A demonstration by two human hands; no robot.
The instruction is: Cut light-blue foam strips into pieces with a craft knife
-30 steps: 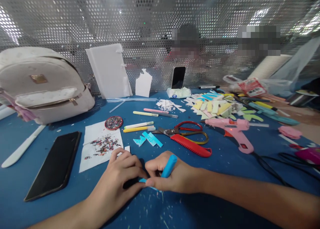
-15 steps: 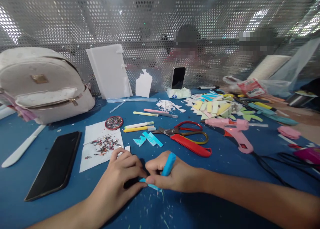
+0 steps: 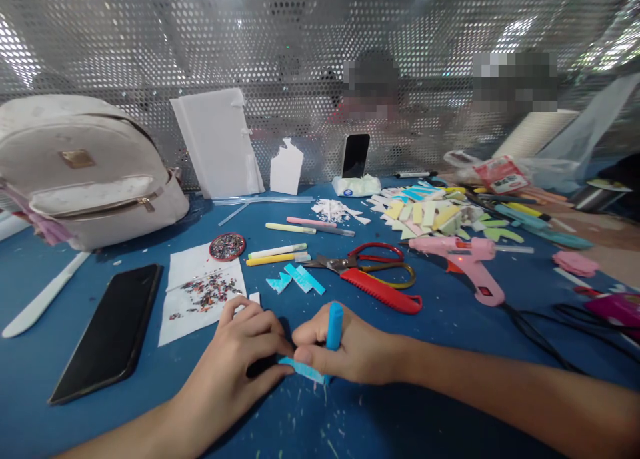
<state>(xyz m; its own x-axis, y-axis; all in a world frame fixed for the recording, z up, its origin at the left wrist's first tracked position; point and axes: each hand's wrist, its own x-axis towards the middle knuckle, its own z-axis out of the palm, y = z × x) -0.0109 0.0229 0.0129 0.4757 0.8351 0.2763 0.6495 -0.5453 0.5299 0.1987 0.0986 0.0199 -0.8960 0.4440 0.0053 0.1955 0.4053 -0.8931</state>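
Observation:
My right hand [image 3: 345, 349] is closed around a blue marker [image 3: 335, 325], its cap end pointing up. Below that hand lies a small blue-coloured strip [image 3: 306, 369], which looks like paper or foam board; the marker's lower end is at its right end. With thumb and fingertips, my left hand [image 3: 245, 349] pinches the strip's left end against the table. Just beyond the hands are several cut blue pieces [image 3: 305, 279]. Red-handled scissors [image 3: 345, 264] and a red utility knife [image 3: 383, 291] lie to the right of those pieces.
Left of my hands, a black phone [image 3: 107, 332] and a white sheet with dark bits [image 3: 175, 265] lie on the blue table. Yellow and green markers [image 3: 277, 255] are ahead. A pink glue gun [image 3: 465, 252], its black cable [image 3: 540, 339] and a pile of coloured cuttings [image 3: 430, 212] occupy the right.
The marker has tipped more upright and its lower end has shifted to the strip's right end. More of the blue strip now shows. My left hand stays in place.

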